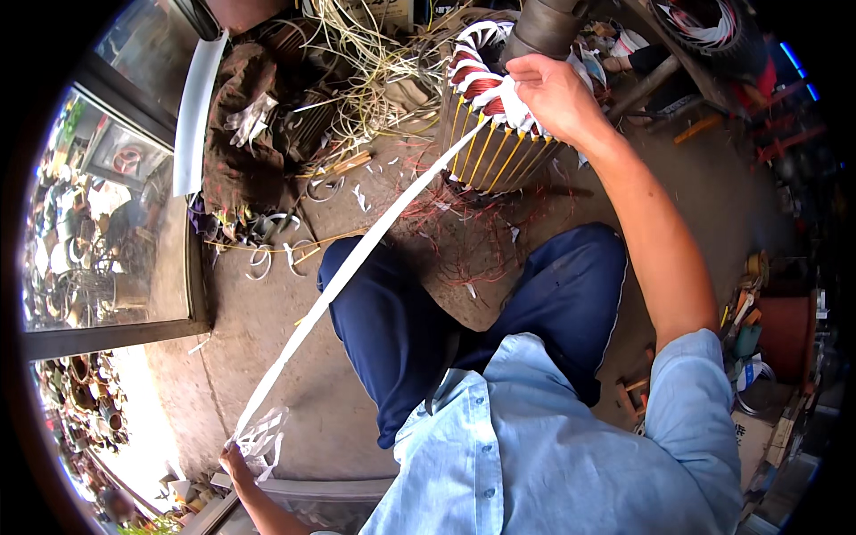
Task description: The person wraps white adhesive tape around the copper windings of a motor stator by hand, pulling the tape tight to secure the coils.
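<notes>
A long white cloth tape [352,263] runs taut from lower left up to a motor stator [489,156]. My left hand [235,465] is closed around its lower end, where loose loops of tape dangle. The stator stands upright ahead of me, with yellow slot strips down its side. Its red coil ends [473,78] are wrapped in white binding. Over these coil ends rests my right hand [548,87], its fingers curled together against the binding. What they pinch, if anything, is hidden. A dark thick cylinder [546,28] rises just behind that hand.
Tangled pale wire [383,67] is heaped beyond the stator's left side. Red wire scraps [455,245] litter the floor before my knees. A dirty dark cloth [241,134] and a glass-paned frame [192,259] are on the left. Boxes and tools crowd the right edge.
</notes>
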The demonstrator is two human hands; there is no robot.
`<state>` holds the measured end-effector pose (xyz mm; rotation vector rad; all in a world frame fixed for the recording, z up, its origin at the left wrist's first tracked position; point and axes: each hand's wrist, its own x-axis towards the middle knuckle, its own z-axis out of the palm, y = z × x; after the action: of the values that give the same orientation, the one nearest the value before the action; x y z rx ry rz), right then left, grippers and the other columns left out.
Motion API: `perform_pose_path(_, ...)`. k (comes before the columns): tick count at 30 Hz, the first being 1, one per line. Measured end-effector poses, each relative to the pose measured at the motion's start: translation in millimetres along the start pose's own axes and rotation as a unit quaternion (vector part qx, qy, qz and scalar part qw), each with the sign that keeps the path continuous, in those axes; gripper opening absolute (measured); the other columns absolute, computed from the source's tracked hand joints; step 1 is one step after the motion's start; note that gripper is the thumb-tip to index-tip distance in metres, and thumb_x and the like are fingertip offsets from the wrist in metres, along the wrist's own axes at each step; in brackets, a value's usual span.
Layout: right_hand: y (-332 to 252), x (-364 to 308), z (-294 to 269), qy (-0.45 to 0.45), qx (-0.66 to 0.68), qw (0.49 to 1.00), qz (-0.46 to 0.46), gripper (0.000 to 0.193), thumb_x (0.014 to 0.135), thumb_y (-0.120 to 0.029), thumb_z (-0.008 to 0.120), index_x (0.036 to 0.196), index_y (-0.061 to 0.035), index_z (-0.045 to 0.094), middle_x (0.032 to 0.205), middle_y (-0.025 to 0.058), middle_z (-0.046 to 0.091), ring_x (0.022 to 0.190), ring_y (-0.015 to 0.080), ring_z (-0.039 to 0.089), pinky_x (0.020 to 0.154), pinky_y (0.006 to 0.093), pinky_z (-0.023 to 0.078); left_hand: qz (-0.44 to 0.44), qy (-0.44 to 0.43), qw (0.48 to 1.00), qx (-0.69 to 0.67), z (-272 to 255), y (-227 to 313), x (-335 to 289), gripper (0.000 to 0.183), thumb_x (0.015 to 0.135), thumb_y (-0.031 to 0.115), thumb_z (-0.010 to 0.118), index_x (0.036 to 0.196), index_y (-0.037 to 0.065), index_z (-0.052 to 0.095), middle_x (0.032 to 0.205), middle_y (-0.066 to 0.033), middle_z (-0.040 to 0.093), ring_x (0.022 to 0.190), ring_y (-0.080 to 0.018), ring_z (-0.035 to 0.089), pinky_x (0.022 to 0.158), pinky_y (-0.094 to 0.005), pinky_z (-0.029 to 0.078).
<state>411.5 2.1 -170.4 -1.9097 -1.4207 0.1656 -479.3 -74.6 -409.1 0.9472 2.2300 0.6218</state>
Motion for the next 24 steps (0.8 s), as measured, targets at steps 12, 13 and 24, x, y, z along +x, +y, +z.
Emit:
perform_pose_path(12, 8, -4, 37, 0.144, -0.32, 0.923, -0.158, 0.036, 0.088, -0.042, 0.061, 0.075, -0.0086, 0.065, 0.063, 0.0117, 0.066, 0.063, 0.0281, 0.066, 0.068, 0.0414, 0.046, 0.037, 0.078, 0.995, 0.04, 9, 78, 31, 0.026, 0.089, 0.023, 0.059, 0.071, 0.007, 0.051, 0.057, 0.0012, 0.041, 0.05, -0.0104, 0.035, 0.047, -0.0307, 0.028)
perform_pose_path(13, 18, -7, 37, 0.144, -0.322, 0.924, -0.147, 0.035, 0.086, -0.042, 0.062, 0.075, -0.009, 0.064, 0.062, 0.0111, 0.066, 0.062, 0.0273, 0.065, 0.067, 0.0414, 0.046, 0.033, 0.042, 0.998, 0.029, 51, 148, -12, 0.025, 0.089, 0.021, 0.059, 0.07, 0.007, 0.051, 0.057, 0.0022, 0.041, 0.05, -0.0096, 0.033, 0.047, -0.0301, 0.027)
perform_pose_path(24, 35, 4, 37, 0.176, -0.232, 0.927, -0.236, 0.038, 0.074, -0.048, 0.075, 0.069, -0.0134, 0.059, 0.055, 0.0018, 0.06, 0.054, 0.0183, 0.06, 0.062, 0.0341, 0.043, 0.204, -0.017, 0.976, 0.067, 130, 298, -17, 0.02, 0.088, 0.019, 0.06, 0.074, 0.004, 0.059, 0.059, 0.0012, 0.049, 0.052, -0.0086, 0.042, 0.05, -0.0275, 0.033)
